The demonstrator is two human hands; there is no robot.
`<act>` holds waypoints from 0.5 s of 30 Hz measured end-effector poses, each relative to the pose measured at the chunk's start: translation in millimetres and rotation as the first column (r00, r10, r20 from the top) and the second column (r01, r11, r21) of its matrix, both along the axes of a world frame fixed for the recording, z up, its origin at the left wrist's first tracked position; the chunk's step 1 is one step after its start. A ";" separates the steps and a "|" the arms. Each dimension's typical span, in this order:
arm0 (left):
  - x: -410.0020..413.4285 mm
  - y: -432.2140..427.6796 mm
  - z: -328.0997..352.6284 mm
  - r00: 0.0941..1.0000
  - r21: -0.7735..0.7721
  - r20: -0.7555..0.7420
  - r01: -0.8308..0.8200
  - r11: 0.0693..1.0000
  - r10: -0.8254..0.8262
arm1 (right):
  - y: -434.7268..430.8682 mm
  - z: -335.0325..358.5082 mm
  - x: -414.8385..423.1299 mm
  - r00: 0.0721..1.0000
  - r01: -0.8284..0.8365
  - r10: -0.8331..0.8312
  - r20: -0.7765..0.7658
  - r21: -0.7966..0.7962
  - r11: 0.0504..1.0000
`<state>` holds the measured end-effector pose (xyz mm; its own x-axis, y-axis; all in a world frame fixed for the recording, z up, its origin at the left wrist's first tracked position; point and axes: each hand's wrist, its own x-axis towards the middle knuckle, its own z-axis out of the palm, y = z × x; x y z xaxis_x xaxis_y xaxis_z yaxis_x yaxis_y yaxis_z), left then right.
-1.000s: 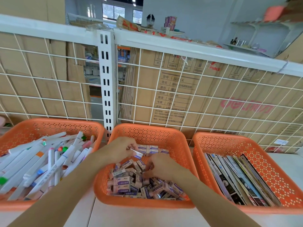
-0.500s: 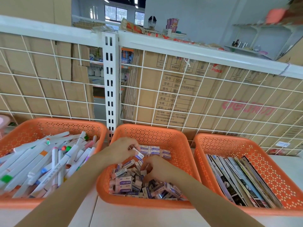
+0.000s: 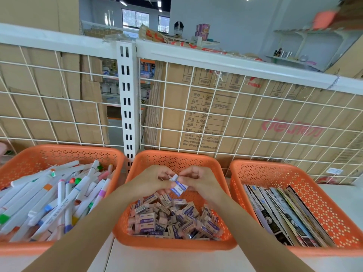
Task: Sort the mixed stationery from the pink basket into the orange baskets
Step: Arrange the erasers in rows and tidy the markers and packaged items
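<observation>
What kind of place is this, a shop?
Probably a stationery stockroom or a shop's back room: printed cardboard cartons stacked behind a white wire-grid rack, and orange baskets sorted into markers, erasers and booklets.

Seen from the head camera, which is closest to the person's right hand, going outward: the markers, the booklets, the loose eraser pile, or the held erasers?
1. Held erasers: pinched by the right hand itself.
2. Loose eraser pile: just below, in the middle basket.
3. Booklets: right basket.
4. Markers: left basket, beyond the left hand.
</observation>
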<state>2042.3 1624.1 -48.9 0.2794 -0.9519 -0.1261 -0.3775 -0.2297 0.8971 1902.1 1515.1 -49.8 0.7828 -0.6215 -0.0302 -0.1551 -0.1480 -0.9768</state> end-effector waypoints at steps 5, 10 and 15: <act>-4.3 -3.3 -2.0 0.974 -0.041 -0.191 -0.135 0.990 0.125 | 2.3 7.8 -4.7 0.998 -0.061 0.061 0.008 0.080 0.995; -7.5 -6.2 -1.3 0.983 -0.118 -0.144 -0.134 0.984 0.116 | -1.0 11.0 -7.9 0.998 -0.057 0.055 0.021 0.143 0.988; -4.4 -10.6 -4.0 0.929 -0.220 0.371 0.076 0.973 0.012 | -10.2 14.7 -7.8 0.999 0.042 -0.034 -0.037 0.230 0.972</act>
<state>2037.9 1613.4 -52.9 0.2334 -0.9517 0.1995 -0.6939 -0.0192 0.7198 1894.3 1504.9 -35.1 0.7550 -0.6240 -0.2012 -0.1889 0.0869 -0.9781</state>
